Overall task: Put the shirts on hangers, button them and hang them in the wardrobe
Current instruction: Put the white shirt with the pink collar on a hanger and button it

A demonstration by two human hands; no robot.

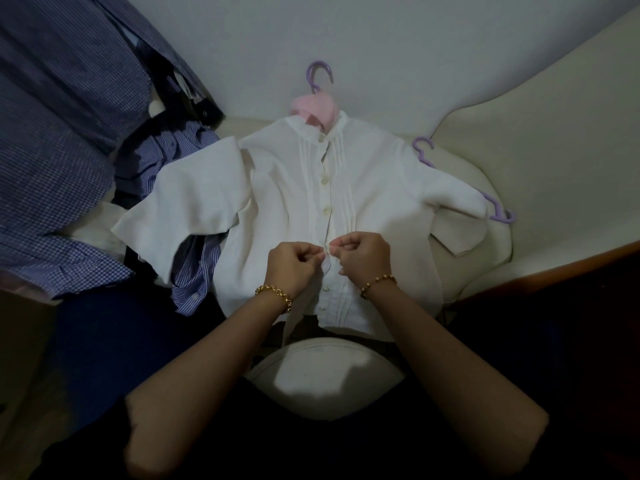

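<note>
Soft, thin, light shirt [287, 202] on sofa [519, 133]; left hand [292, 263] & right hand [363, 254] pinch its placket [325, 216] edges mid-front, prob best hold.

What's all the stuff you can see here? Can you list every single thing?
white shirt: one, white, lying flat in the middle, on a hanger
hanger: one, purple hook, sticking out above the white shirt's collar
pink cloth: one, pink, at the collar opening
spare hanger: at least one, purple, peeking out by the sleeve on the right
checked shirt: one, blue and white, far left
striped shirt: at least one, blue and white, crumpled beside and under the sleeve on the left
cushion: cream, under the white shirt and off to the right
bracelets: two, gold, one on each wrist
left hand and right hand: two, pinching the white shirt's front edges in the middle
</note>
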